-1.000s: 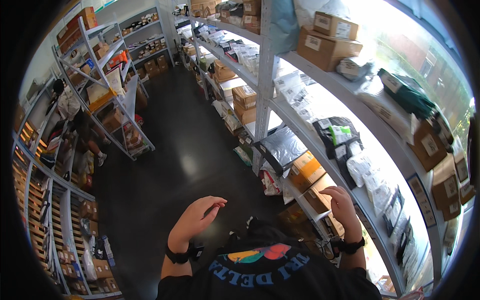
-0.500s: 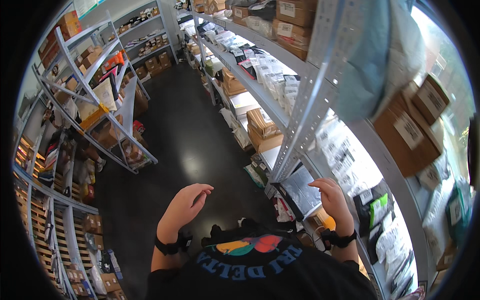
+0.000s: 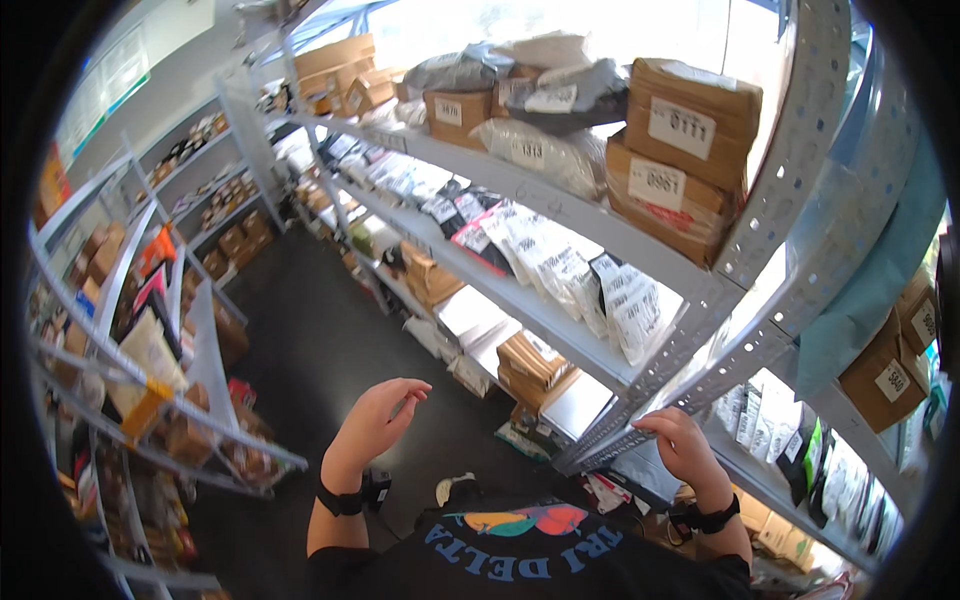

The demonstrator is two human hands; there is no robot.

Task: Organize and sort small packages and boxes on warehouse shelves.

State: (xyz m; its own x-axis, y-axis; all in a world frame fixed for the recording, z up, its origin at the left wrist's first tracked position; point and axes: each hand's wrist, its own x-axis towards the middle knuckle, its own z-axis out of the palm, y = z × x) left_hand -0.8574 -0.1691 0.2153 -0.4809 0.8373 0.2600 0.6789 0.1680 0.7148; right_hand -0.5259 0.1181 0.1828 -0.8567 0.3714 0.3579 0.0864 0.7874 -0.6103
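My left hand (image 3: 372,428) hovers above the dark floor with its fingers loosely bent and nothing in it. On the other side, my right hand (image 3: 682,445) is held near the foot of a perforated metal shelf post (image 3: 690,350); its fingers are half curled, the palm side is hidden, and no object shows in it. Below it lies a grey package (image 3: 645,470). A black strap circles each wrist. The middle shelf holds a row of white labelled bags (image 3: 540,250). Two stacked brown boxes (image 3: 680,125) stand on the shelf above, at its near end.
The metal rack (image 3: 560,210) runs along my right, with more boxes (image 3: 535,360) low down. Another rack (image 3: 180,400) stands on the left, loaded with parcels. Between them the dark floor (image 3: 300,320) leads to shelves (image 3: 205,180) at the back.
My view has swung to the right and up, so the right-hand rack fills more of it. Both hands stay raised and empty, slightly lower in the picture.
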